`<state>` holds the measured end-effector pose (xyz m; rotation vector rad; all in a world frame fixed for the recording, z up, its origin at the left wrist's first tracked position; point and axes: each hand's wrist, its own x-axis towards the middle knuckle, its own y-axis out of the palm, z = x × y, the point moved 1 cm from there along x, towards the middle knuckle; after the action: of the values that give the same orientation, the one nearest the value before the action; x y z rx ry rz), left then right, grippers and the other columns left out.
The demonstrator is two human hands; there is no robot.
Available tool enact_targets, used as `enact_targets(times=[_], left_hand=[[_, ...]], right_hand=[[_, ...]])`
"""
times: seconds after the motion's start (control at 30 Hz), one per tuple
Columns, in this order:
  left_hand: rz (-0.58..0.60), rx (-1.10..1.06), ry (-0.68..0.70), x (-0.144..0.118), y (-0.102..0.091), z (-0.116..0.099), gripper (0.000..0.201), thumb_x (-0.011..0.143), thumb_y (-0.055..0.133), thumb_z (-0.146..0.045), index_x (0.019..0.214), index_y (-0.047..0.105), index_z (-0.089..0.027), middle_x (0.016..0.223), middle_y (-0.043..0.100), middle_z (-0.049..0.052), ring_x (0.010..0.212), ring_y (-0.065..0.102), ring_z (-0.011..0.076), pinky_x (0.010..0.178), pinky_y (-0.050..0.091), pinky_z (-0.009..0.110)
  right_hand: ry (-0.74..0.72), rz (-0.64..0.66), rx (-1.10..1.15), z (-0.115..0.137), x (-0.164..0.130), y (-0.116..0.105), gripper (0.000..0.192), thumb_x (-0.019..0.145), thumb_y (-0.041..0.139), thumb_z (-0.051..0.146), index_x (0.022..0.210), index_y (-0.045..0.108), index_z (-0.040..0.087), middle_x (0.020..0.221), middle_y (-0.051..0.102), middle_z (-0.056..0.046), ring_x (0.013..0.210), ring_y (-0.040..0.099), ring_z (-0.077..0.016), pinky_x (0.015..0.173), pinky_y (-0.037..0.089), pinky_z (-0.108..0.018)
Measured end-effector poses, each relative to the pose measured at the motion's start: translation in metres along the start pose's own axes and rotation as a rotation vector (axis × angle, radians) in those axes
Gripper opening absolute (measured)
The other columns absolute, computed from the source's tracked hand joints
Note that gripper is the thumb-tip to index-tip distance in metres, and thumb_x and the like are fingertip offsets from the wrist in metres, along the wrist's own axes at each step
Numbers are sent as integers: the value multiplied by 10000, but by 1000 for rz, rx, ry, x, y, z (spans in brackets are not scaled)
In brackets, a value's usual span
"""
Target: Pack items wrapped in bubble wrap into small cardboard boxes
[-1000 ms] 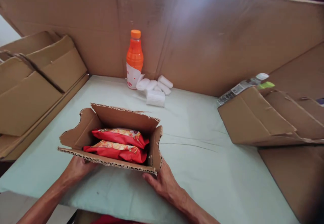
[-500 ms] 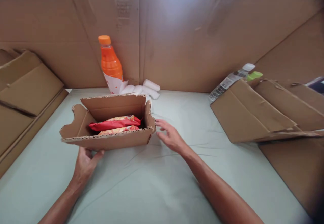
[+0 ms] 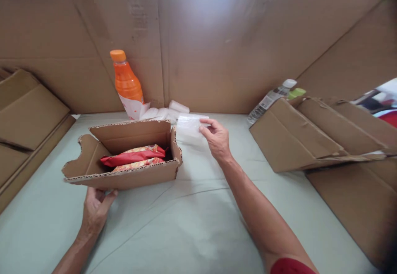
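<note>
No readable text anywhere: orange bottle (image 3: 126,84) is showing a white label, too blurred to read; the red snack packets (image 3: 134,157) have printed fronts, illegible; the clear bottle (image 3: 269,99) lying at right has a label with small print I can't make out.

My right hand (image 3: 217,137) is pinching a white foam pad (image 3: 190,127) between thumb and fingertips, holding it just off the surface, right beside the far right corner of the open cardboard box (image 3: 124,175). My left hand (image 3: 96,208) is sitting at the box's near left edge, fingers loosely curled against the front wall, not closed around anything. Box is holding the two red packets, stacked.

More white foam pieces (image 3: 164,112) are lying behind the box, next to the orange bottle. Surface (image 3: 192,224) is covered in a pale green sheet, creased. Cardboard walls (image 3: 217,46) are enclosing it at the back and sides; flattened cartons (image 3: 297,137) are lying right, more stacked left.

Versus half a second ago: right hand was open and empty beside the box; now it's reached further back and is gripping the pad. Left hand and box are roughly unchanged.
</note>
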<state>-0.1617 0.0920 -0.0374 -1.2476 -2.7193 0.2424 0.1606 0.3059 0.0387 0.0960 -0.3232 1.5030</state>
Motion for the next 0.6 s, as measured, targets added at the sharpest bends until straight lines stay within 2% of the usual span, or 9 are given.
enact_targets(times=[0.07,0.13,0.23,0.33,0.4,0.47,0.53,0.6], left_hand=[[26,-21,-9,3,-1,-1,510,566,821,-375,972,557,-215,788,568,6,899,618,264,847,537,396],[61,-59,-22,5,-1,-3,546,552,831,-362,994,544,-218,828,568,11,953,614,268,905,524,404],[100,-108,-1,5,0,-7,614,570,834,-336,1092,531,-220,927,566,22,1040,595,259,1000,481,402],[93,-106,29,6,1,-9,662,562,834,-333,1129,517,-208,971,562,29,1029,585,246,1020,470,409],[78,-92,37,8,1,-8,647,552,830,-349,1098,516,-202,959,561,26,996,587,240,1010,482,422],[81,-71,40,8,-1,-8,638,567,818,-360,1107,521,-195,983,573,34,1011,597,246,1023,484,441],[66,-18,62,1,-7,-9,696,620,799,-361,1230,515,-185,1125,596,73,1114,598,268,1075,459,476],[-14,78,144,-16,-19,-13,826,678,787,-345,1412,441,-192,1333,564,120,1248,563,302,1118,426,522]], right_hand=[[71,12,-14,7,-22,-24,309,758,696,341,1020,727,180,599,517,64,579,450,-108,580,387,-255],[205,73,5,8,-56,-39,309,723,715,325,992,726,173,646,566,47,591,476,-108,574,407,-257],[479,145,136,3,-120,-51,381,664,772,319,1011,719,172,807,649,2,637,539,-118,558,463,-260],[697,160,271,4,-179,-56,467,648,815,316,1088,720,193,891,648,-13,623,540,-106,502,465,-242],[745,117,329,7,-205,-59,487,643,844,315,1103,729,205,938,649,-23,632,543,-102,498,474,-237],[739,34,383,12,-219,-63,472,625,870,311,1067,745,204,960,654,-32,648,542,-101,505,482,-233],[711,-45,441,17,-224,-67,448,615,887,301,1031,756,199,939,656,-30,656,540,-101,512,483,-229],[691,-86,506,22,-223,-70,433,615,896,285,1017,763,196,902,652,-20,662,549,-102,518,480,-223]])
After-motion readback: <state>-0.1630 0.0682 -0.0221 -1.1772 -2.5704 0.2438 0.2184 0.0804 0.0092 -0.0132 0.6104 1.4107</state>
